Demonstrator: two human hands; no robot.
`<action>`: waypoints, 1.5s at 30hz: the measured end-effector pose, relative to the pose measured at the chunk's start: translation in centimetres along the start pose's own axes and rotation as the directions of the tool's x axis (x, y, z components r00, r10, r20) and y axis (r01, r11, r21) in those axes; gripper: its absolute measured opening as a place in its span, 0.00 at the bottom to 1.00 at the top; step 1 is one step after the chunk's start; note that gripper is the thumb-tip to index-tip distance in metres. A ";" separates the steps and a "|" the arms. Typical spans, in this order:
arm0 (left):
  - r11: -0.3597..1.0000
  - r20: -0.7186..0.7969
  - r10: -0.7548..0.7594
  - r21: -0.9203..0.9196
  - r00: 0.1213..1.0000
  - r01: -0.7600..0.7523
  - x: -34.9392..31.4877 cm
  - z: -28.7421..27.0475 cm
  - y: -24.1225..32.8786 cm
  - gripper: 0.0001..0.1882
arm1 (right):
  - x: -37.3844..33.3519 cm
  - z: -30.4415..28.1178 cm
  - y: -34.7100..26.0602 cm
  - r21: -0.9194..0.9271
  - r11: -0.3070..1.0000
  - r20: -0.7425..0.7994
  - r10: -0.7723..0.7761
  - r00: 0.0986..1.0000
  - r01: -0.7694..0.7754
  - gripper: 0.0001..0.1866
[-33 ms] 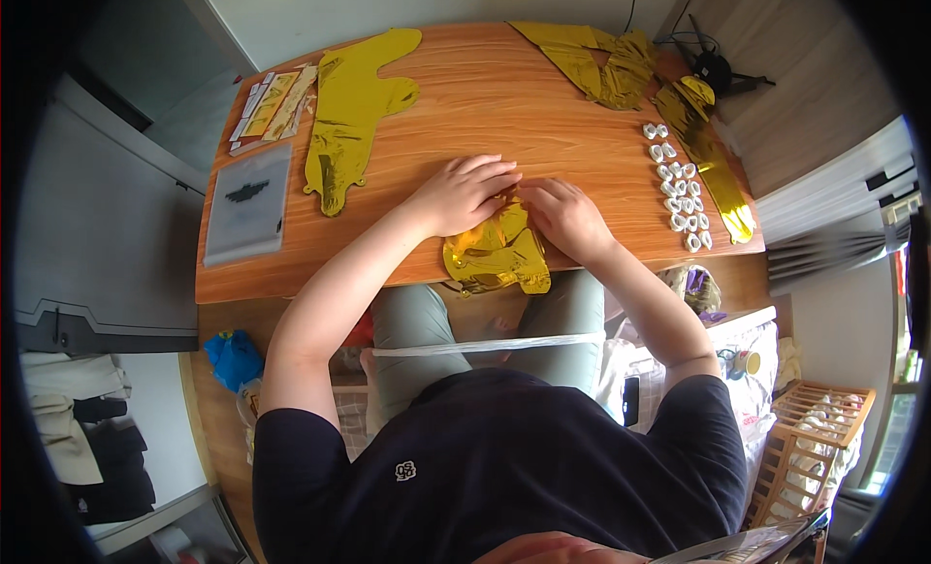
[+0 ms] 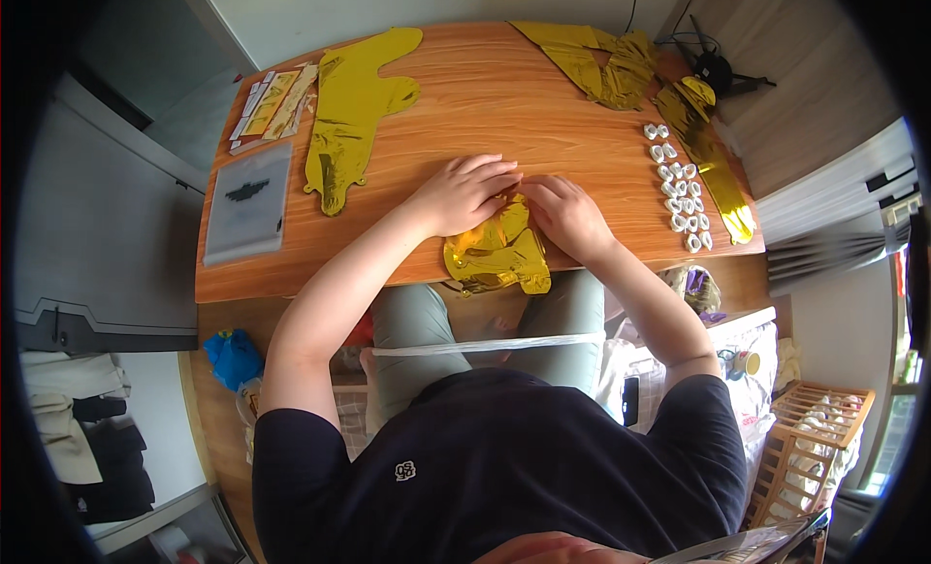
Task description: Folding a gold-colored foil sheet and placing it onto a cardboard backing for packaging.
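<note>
white clips, clear bag

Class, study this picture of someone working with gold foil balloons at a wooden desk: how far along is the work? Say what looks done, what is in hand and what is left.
Done: one flat gold balloon lies smoothed out on the table. In hand: the left hand and right hand press a crumpled gold balloon at the near edge. Left: crumpled gold balloons at the far edge, a gold strip and the small white pieces lie untouched.
</note>
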State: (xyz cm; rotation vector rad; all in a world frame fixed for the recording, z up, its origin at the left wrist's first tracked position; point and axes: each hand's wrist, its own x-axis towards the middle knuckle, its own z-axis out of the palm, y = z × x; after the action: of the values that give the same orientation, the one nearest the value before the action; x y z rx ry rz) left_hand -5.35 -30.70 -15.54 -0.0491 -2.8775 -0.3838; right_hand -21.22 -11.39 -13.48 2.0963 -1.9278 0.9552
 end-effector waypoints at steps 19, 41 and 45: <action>1.000 -0.051 -0.011 0.013 0.999 0.012 -0.3 0.9 -0.3 0.26 | 1.3 0.8 1.0 -0.107 0.993 0.041 -0.055 0.998 0.059 0.10; 1.000 -0.032 -0.018 -0.007 0.999 0.018 -0.3 0.6 -0.3 0.28 | 0.3 -0.1 -0.8 0.133 0.973 0.165 0.167 0.972 -0.189 0.13; 1.000 -0.040 -0.009 0.017 0.999 0.009 -0.3 0.7 -0.2 0.28 | -0.1 0.2 0.0 0.060 0.995 0.116 0.069 0.991 -0.076 0.12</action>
State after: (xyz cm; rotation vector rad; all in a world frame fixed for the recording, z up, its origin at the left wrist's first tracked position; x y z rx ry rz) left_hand -5.24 -30.72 -16.31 -0.0255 -2.8426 -0.3579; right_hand -21.14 -11.39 -13.68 2.1740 -2.0681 0.9421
